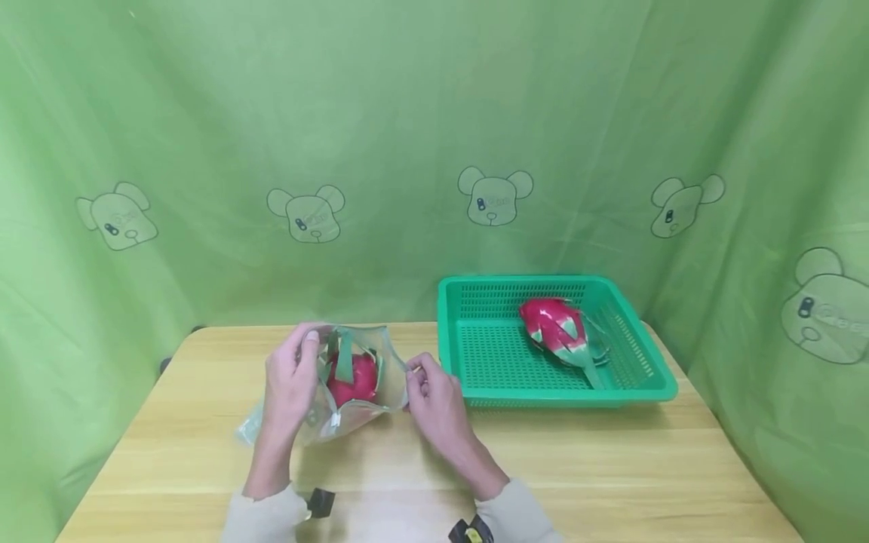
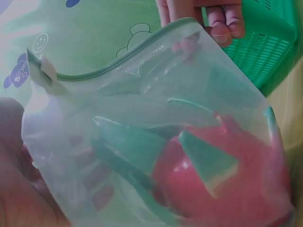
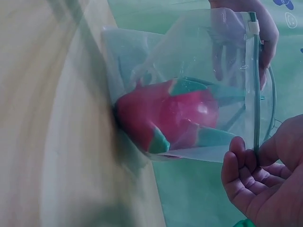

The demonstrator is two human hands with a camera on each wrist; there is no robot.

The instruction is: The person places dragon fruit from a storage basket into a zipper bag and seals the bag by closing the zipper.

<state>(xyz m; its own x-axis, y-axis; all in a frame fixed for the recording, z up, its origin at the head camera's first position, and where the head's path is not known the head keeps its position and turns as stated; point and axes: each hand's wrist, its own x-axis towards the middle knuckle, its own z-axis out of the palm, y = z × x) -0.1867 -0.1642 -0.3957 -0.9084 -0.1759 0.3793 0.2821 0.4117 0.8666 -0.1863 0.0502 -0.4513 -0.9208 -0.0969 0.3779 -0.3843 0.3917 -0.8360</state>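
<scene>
A clear zip bag [image 1: 342,428] with a green-edged mouth stands over the table, its mouth spread apart. Inside it sits a red dragon fruit [image 1: 357,377] with green scales, seen through the plastic in both wrist views. My left hand [image 1: 290,381] holds the bag's left side near the mouth, its fingers showing through the film in the left wrist view. At the opposite end of the mouth, my right hand [image 1: 437,400] pinches the corner between thumb and fingers. A white slider [image 3: 254,27] sits on the zip, toward the left-hand side.
Right of the bag stands a green perforated basket [image 1: 557,395] holding another dragon fruit [image 1: 553,328]. Crumpled clear plastic [image 1: 249,427] lies on the wooden table [image 1: 577,467] beside my left wrist. A green curtain [image 1: 400,98] with bear-face prints surrounds the table's back and sides.
</scene>
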